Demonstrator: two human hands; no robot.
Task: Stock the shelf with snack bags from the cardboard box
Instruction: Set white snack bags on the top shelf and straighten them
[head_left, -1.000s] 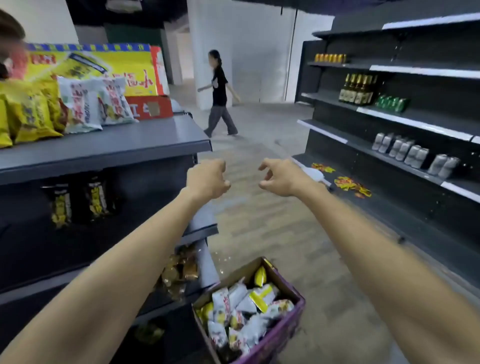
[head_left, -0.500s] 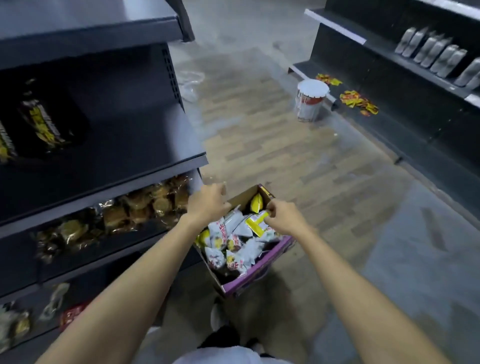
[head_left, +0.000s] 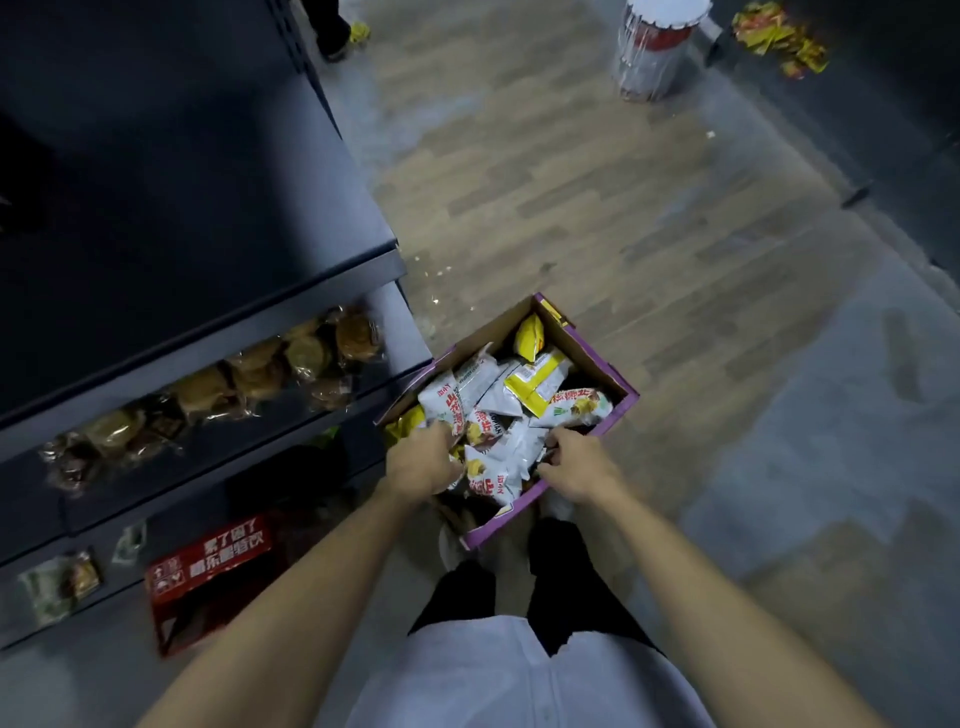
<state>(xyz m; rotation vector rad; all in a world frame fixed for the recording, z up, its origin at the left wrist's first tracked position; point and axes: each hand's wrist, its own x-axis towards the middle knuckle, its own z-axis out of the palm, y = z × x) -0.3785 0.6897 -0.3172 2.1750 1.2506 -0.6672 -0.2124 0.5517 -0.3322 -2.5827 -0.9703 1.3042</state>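
L hand (head_left: 423, 462): back up, fingers buried among the bags; grip hidden, can't tell.
R hand (head_left: 576, 465): fingers curled, thumb opposite, pinching the edge of a white-and-red foil snack bag (head_left: 501, 467).
Bags: mostly white-red w/ a few yellow ones (head_left: 535, 384), heaped loose and pointing every way.
Box: purple-sided open cardboard box (head_left: 592, 358) sat on the wood-look floor (head_left: 675, 260) at the person's feet, just beside the base of the dark grey metal shelf (head_left: 218, 218). Open side up; long axis ran from the feet away & to the right.
Progress: judged early. Box was well filled, and none of its bags showed on the tiers in view, only clear-wrapped brown pastries (head_left: 260, 374) on a lower tier.
Left to do: lift bags out, set them on the shelf, repeat.
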